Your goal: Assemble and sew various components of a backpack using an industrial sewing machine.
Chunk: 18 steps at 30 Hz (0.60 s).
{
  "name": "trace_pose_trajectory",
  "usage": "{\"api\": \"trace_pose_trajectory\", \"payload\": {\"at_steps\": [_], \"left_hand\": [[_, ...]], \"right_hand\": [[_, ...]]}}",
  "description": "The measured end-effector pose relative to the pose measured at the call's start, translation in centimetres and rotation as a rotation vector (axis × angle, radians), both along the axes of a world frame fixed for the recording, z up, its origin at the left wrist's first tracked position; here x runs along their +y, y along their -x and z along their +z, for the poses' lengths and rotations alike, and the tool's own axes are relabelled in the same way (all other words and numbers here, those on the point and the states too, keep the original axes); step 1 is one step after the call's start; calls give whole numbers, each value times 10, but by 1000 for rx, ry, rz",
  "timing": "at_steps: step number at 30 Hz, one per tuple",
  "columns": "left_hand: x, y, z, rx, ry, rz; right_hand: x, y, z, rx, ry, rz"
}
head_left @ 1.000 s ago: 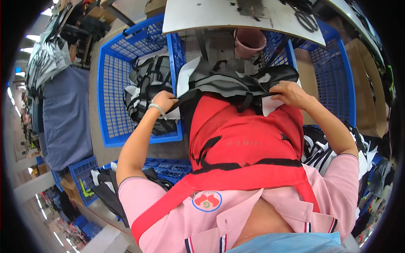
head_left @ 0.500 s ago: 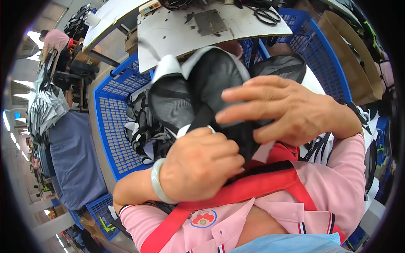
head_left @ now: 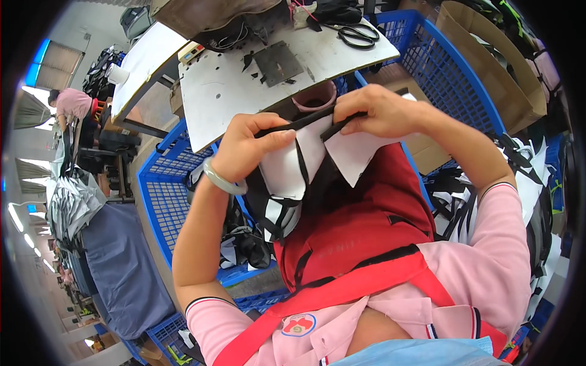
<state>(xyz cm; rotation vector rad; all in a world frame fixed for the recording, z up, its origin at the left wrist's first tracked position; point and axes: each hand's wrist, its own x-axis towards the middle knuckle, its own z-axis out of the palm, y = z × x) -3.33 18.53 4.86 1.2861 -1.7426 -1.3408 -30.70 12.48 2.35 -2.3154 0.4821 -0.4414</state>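
Above my lap, my left hand [head_left: 249, 145] pinches the black edge of a sewn fabric piece [head_left: 284, 174] between thumb and fingers. The piece shows white backing and black trim, and it hangs in folded panels. My right hand [head_left: 379, 113] is closed on the same black edging further right, where a pointed white panel [head_left: 353, 160] hangs below the fingers. Between both hands the black edging [head_left: 312, 118] runs nearly taut. A grey and white part with a black strap [head_left: 281, 216] dangles at the lower left. Folds hide how the panels join.
A white worktable [head_left: 226, 91] lies ahead, with black-handled scissors [head_left: 358, 36] and a dark square plate [head_left: 278, 63] on it. Blue crates stand left [head_left: 168, 195] and right [head_left: 455, 67]. A pink bin [head_left: 317, 96] sits under the table edge. My red apron [head_left: 366, 213] covers my lap.
The dark mesh side has turned away and white backing now faces me. My hands have moved up and forward; the right hand, earlier spread, has closed on the edging.
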Motion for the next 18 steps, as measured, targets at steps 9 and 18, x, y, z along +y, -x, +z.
{"api": "trace_pose_trajectory", "payload": {"at_steps": [9, 18], "left_hand": [[-69, -19, 2, 156, -177, 127], [-131, -21, -23, 189, -196, 275]], "right_hand": [[-66, -7, 39, 153, -40, -125], [-121, -21, 17, 189, -116, -274]]}}
